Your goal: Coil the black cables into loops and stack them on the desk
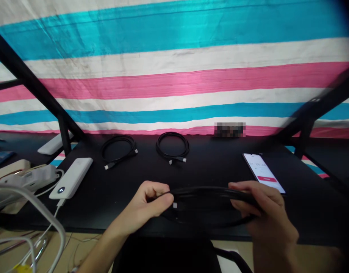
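A coiled black cable is stretched between my two hands above the front part of the black table. My left hand pinches one side of the loop, and a small light connector end shows beside its thumb. Around the other side of the coil, the fingers of my right hand are closed. Beyond my hands lie two more coiled black cables on the table, one coil further left and one coil near the middle. Both have metal plug ends pointing toward me.
A phone with a lit timer screen lies at the right. On the left are a white power bank with a cable, a white power strip and several white cords. The black table meets a striped sheet behind.
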Demonstrator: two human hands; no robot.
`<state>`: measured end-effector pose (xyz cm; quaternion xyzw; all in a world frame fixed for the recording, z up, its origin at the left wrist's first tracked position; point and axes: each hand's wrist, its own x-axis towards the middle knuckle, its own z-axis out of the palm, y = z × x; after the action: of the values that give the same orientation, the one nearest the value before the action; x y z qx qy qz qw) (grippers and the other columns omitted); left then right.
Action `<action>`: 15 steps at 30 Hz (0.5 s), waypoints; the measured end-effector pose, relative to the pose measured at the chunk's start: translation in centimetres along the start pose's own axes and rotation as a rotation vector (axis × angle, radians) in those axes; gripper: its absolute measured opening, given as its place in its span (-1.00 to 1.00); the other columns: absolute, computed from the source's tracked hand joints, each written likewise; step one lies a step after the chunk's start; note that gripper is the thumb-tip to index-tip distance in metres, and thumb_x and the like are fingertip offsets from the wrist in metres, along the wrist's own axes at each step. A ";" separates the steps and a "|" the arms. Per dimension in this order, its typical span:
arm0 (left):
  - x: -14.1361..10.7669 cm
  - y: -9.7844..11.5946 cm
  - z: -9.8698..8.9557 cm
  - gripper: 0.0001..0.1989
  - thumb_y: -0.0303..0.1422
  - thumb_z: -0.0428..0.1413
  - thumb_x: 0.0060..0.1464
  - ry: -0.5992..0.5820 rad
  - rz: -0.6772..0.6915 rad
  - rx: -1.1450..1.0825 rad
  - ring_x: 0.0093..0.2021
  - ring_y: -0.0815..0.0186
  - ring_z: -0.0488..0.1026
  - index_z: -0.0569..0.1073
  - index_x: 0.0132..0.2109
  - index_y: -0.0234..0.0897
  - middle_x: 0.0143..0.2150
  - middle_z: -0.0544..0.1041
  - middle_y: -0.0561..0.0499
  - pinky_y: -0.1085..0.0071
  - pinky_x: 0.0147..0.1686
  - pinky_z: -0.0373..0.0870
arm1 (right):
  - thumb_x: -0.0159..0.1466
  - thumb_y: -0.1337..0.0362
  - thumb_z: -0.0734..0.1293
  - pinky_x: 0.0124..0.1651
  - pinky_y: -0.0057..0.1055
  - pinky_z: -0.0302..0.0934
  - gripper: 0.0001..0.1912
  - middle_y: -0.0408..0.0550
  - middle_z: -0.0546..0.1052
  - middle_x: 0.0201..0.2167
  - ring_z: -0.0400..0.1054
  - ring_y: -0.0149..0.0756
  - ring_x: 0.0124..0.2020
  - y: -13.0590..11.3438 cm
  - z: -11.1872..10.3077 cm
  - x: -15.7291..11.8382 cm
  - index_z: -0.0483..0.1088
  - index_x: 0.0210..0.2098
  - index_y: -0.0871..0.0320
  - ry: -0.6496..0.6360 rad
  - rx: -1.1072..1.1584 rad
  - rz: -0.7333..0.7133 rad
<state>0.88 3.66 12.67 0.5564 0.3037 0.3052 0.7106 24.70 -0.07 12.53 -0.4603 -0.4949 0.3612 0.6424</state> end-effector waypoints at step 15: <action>1.0 0.6 0.4 -0.29 -0.12 0.33 -0.18 0.436 0.204 -0.640 -0.66 0.56 -0.28 -0.12 -0.62 -0.26 -0.67 -0.20 0.26 0.60 -0.71 -0.10 | 0.11 0.07 0.42 -0.69 -0.53 -0.33 -0.65 -0.34 -0.08 -0.73 -0.27 -0.56 -0.70 0.1 3.0 0.8 0.29 -0.61 0.14 -0.114 0.350 0.217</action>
<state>1.74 4.33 13.25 0.2563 0.2801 0.5641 0.7332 21.99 1.43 12.92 -0.3711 -0.4076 0.5342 0.6410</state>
